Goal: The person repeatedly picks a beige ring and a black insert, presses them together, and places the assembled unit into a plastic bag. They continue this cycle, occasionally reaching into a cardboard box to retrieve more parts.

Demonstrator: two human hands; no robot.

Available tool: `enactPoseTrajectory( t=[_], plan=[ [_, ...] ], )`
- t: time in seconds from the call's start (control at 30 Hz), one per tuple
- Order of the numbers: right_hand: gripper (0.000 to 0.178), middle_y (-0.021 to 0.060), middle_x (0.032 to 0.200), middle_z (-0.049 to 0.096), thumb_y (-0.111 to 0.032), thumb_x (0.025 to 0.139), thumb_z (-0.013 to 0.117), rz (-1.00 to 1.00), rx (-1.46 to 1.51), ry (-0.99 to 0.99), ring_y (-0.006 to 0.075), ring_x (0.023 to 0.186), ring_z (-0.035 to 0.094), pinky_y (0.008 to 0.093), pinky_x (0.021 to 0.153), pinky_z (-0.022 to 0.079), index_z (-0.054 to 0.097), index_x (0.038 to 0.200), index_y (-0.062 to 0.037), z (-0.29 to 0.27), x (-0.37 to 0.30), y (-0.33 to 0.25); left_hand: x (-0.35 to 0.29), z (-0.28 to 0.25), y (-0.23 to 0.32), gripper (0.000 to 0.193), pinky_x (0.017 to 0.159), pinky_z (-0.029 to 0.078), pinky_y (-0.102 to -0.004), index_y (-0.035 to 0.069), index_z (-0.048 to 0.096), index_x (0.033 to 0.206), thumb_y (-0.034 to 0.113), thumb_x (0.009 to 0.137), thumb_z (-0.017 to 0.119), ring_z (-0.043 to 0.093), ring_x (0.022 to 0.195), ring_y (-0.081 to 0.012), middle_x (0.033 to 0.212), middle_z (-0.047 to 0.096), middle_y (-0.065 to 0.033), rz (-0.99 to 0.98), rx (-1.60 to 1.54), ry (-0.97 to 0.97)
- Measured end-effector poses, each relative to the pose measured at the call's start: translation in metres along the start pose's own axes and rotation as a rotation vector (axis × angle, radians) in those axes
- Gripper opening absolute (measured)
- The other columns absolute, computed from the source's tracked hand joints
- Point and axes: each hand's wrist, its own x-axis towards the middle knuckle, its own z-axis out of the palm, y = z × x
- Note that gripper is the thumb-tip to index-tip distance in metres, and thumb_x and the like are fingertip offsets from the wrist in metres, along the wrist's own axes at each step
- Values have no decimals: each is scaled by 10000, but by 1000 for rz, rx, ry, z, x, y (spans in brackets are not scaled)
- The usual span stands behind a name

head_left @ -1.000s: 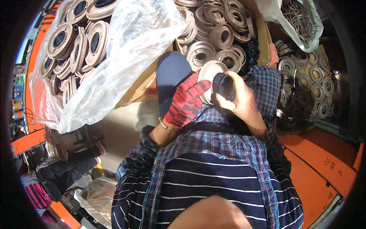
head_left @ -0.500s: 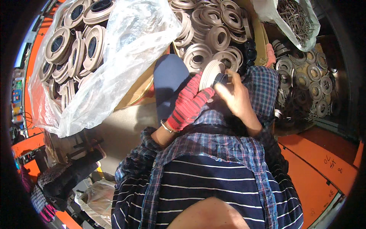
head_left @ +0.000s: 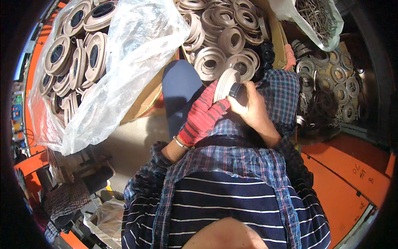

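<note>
A stack of beige plastic rings (head_left: 226, 85) rests tilted above my lap. My left hand (head_left: 203, 116), in a red and black striped knit glove, is closed round its left and lower side. Against the stack's right face sits a black ribbed plastic ring (head_left: 236, 90), gripped between the thumb and fingers of my bare right hand (head_left: 253, 108). Whether the black ring is seated in the beige ones or only touches them I cannot tell. The right fingertips are partly hidden behind it.
Beyond my knees a cardboard box (head_left: 283, 45) holds beige rings and black rings (head_left: 265, 54). Clear plastic film (head_left: 145, 50) covers part of more beige rings with black centres at left. At right are a bag of metal strips (head_left: 317, 20) and transparent rings (head_left: 340, 93). A co-worker's plaid sleeve (head_left: 68, 199) shows lower left.
The black ring and my right hand have shifted slightly, with the right thumb now lower against the ring. Both hands keep their hold. The co-worker's sleeve at lower left has moved.
</note>
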Motion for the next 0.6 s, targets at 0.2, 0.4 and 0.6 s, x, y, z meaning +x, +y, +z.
enactPoseTrajectory(
  t=[0.2,0.4,0.6],
  plan=[
    [489,92,848,657,-498,1012,407,748,1201,-223,167,558,622,334,439,518,587,1125,-58,9,-9,16,-2,4,-11,635,870,540,-330,14,413,1461,122,894,679,681,985,-269,1313,603,-150,554,712,-94],
    [318,62,886,642,-219,924,637,279,284,-29,116,724,595,299,653,511,568,1154,-11,8,-6,10,-2,-3,-5,610,948,498,-360,2,394,1468,158,938,654,621,1130,-278,1386,549,-164,411,551,-46],
    [719,234,1044,616,-232,644,886,-404,-157,-119,393,892,663,393,768,546,542,1204,61,-2,7,10,6,-22,25,596,860,497,-277,12,383,1480,160,960,635,564,1009,-116,1218,602,-78,-91,132,-177]
  ],
)
